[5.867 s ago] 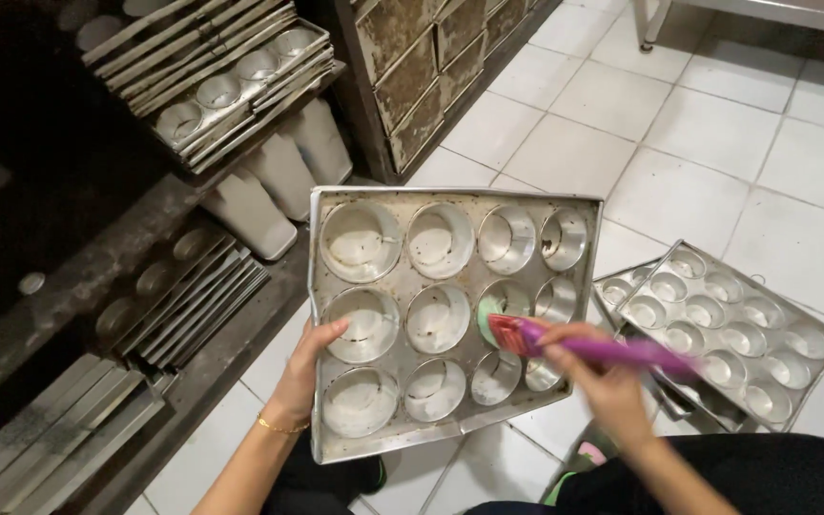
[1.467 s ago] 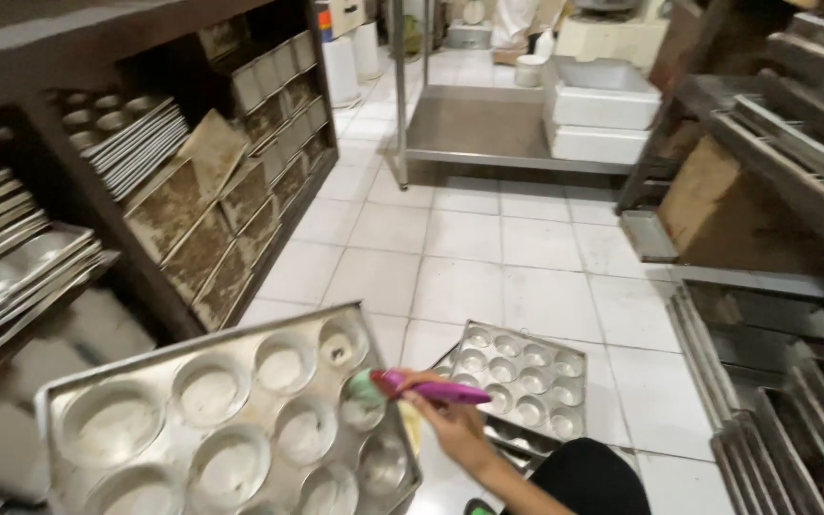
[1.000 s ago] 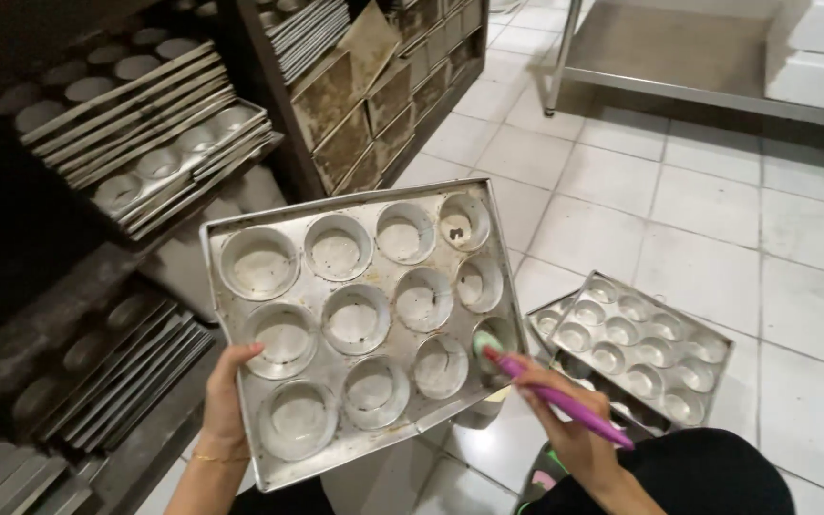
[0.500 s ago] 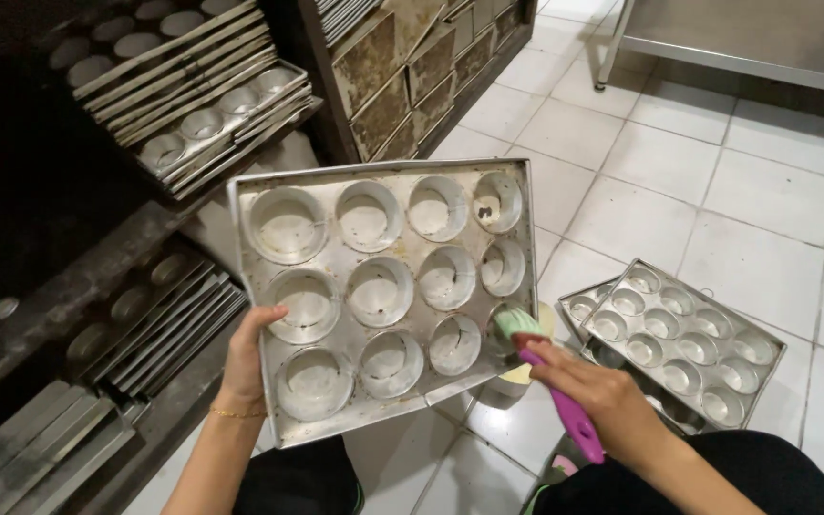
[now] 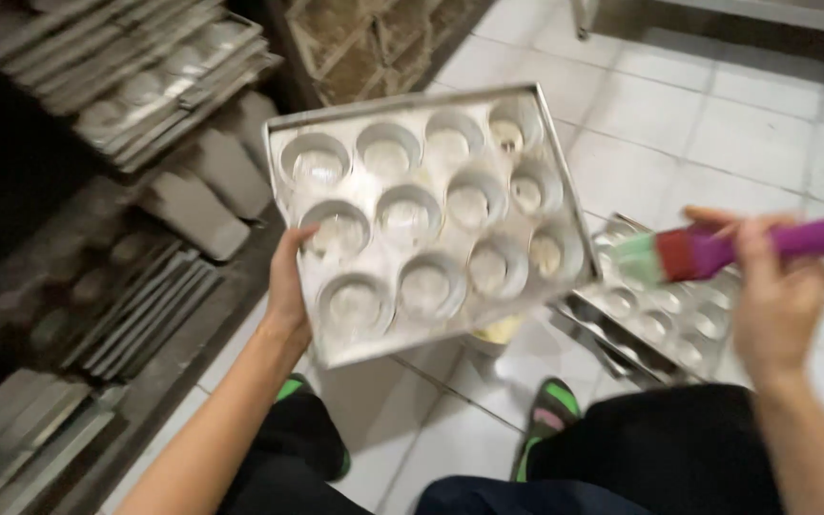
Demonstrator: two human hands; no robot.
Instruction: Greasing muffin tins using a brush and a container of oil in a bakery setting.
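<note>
My left hand (image 5: 288,286) grips the left edge of a metal muffin tray (image 5: 431,215) with several round cups, held tilted above the floor. My right hand (image 5: 765,286) holds a pastry brush (image 5: 717,250) with a purple handle, a red band and pale green bristles. The brush is lifted off the tray, its bristles just right of the tray's right edge. The frame is blurred by motion.
A second muffin tray (image 5: 650,315) lies on the white tiled floor (image 5: 717,124) under my right hand. Stacks of metal trays (image 5: 135,76) fill dark shelves at the left. My green-soled shoes (image 5: 550,415) and dark trousers are at the bottom.
The brush has moved off the tray's lower right cup, up and to the right. The handle now points right instead of down. The tray stays in my left hand.
</note>
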